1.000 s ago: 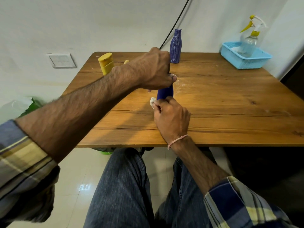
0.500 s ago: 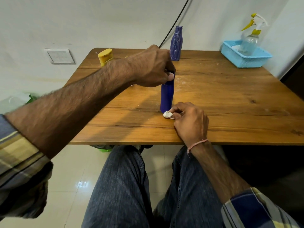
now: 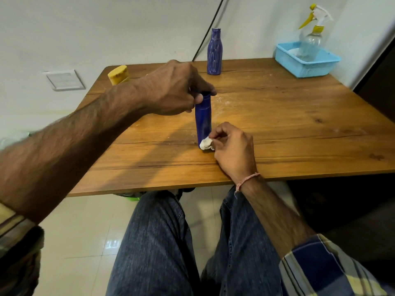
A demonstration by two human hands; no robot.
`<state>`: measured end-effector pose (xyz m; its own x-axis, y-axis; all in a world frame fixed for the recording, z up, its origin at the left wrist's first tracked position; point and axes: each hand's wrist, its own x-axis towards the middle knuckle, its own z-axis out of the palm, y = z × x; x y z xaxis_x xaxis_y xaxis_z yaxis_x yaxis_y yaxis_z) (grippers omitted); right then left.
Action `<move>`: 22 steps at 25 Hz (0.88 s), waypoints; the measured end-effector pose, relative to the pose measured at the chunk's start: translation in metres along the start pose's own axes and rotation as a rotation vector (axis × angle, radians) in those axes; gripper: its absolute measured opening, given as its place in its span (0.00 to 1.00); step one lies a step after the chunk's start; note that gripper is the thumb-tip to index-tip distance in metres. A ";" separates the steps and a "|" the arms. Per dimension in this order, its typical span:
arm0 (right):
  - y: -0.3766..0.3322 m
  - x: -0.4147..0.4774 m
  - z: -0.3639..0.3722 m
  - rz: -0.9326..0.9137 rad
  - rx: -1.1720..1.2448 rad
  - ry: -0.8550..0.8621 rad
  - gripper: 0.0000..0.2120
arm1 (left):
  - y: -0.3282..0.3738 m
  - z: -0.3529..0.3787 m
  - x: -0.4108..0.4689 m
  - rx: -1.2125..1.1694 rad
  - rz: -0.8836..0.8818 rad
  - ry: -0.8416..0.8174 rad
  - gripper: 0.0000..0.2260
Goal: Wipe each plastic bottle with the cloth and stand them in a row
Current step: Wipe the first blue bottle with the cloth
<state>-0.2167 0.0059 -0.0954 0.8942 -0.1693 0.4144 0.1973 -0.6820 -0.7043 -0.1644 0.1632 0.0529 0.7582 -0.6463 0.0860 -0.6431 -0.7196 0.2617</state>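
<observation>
Two hands are sharing one job here: the left hand [image 3: 177, 88] is pinching the neck of the dark blue bottle [image 3: 203, 118] from above, fingers closed around its top, which looks meant to be keeping it upright and steady on the bench [image 3: 277, 129]. The right hand [image 3: 233, 148] is holding a small crumpled white cloth [image 3: 206, 144] between thumb and fingertips, closed lightly on it, and is pressing it against the very foot of the bottle where it meets the wood, likely to be cleaning the lowest band. A second blue bottle [image 3: 214, 53] is standing well apart at the far edge, and a yellow bottle [image 3: 118, 74] is showing behind the left forearm, so the row is not yet forming. A spray bottle [image 3: 310, 39] is sitting in the blue basket [image 3: 307, 65] at the far right corner.
</observation>
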 end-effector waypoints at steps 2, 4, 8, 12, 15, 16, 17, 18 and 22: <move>0.000 0.003 -0.001 0.029 -0.113 -0.051 0.08 | -0.001 0.001 -0.001 -0.027 0.012 -0.001 0.18; -0.011 0.009 -0.008 0.046 -0.002 0.022 0.08 | -0.002 0.002 0.000 -0.037 0.010 0.000 0.18; -0.040 0.015 -0.016 -0.070 0.309 0.284 0.06 | -0.001 0.004 0.002 -0.005 0.014 0.034 0.18; -0.029 -0.007 0.010 -0.161 0.039 0.178 0.07 | 0.000 0.004 0.003 -0.057 -0.002 0.007 0.17; -0.016 -0.013 0.018 -0.075 -0.085 0.082 0.08 | 0.000 0.003 0.003 -0.081 0.006 0.000 0.16; -0.015 -0.010 0.016 -0.051 -0.091 0.059 0.08 | 0.000 0.003 0.004 -0.087 0.009 0.001 0.16; -0.016 -0.008 0.012 -0.041 -0.086 0.044 0.09 | -0.001 0.003 0.004 -0.090 0.012 0.001 0.16; -0.020 -0.006 0.007 -0.054 -0.064 0.051 0.09 | 0.000 0.003 0.004 -0.089 0.017 0.000 0.16; -0.031 0.005 -0.007 -0.241 0.150 0.288 0.07 | -0.002 0.005 0.004 -0.107 0.023 0.010 0.17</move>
<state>-0.2210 0.0207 -0.0673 0.6699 -0.2243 0.7078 0.4630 -0.6191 -0.6343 -0.1604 0.1603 0.0476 0.7448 -0.6593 0.1027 -0.6457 -0.6732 0.3604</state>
